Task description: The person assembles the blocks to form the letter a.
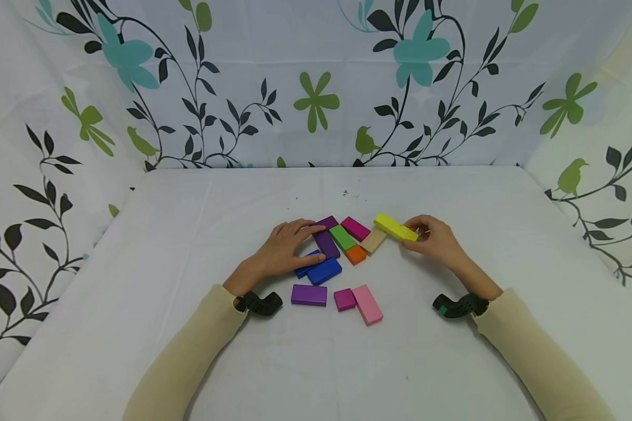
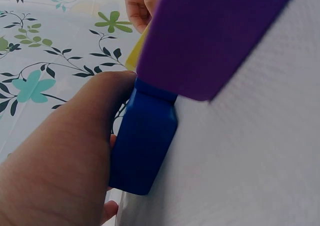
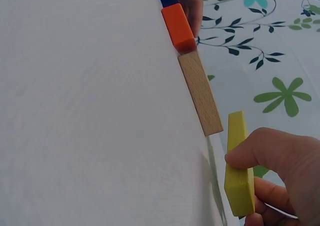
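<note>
My right hand (image 1: 434, 238) pinches a yellow block (image 1: 392, 225) by its near end, thumb on one side and fingers on the other. Its far end is close to a plain wooden block (image 1: 373, 241); the right wrist view shows the two apart. My left hand (image 1: 280, 250) lies over the left side of the group, fingers extended. Its fingertips reach a purple block (image 1: 328, 222), and its thumb lies by a dark purple block (image 1: 326, 244) and two blue blocks (image 1: 325, 271), one partly hidden. Between the hands lie green (image 1: 343, 237), magenta (image 1: 355, 228) and orange (image 1: 355, 255) blocks.
Nearer me on the white tabletop (image 1: 416, 362) lie a violet block (image 1: 309, 295), a small magenta block (image 1: 344, 300) and a pink block (image 1: 367, 305). A patterned cloth (image 1: 274, 52) hangs behind the table and along its sides.
</note>
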The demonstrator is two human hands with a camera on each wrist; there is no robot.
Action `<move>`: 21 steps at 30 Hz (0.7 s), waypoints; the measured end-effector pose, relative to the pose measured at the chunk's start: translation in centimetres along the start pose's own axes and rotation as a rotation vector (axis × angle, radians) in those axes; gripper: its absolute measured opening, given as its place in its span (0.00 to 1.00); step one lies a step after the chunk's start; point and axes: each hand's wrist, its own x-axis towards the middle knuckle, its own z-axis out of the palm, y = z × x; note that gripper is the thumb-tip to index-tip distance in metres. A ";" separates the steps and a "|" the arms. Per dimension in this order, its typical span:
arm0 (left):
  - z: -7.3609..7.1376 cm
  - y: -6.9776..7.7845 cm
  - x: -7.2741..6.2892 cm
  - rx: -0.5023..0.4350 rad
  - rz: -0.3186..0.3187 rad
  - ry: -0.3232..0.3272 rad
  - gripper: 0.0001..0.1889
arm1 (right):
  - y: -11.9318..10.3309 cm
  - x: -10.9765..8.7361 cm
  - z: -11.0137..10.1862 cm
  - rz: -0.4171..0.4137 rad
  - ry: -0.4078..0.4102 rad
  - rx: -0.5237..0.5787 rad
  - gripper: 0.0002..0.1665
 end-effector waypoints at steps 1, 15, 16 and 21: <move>0.0 0.0 0.0 0.000 -0.002 -0.001 0.36 | 0.1 0.0 0.0 0.015 0.005 0.003 0.22; -0.1 -0.1 -0.1 0.004 -0.002 0.001 0.36 | 0.1 0.1 0.2 0.134 0.057 -0.035 0.24; -0.1 -0.1 -0.1 0.003 -0.002 -0.001 0.36 | 0.1 0.1 0.2 0.134 0.060 -0.036 0.24; 0.0 -0.1 0.0 0.004 0.002 -0.002 0.36 | 0.3 -0.1 0.4 0.126 0.078 -0.040 0.24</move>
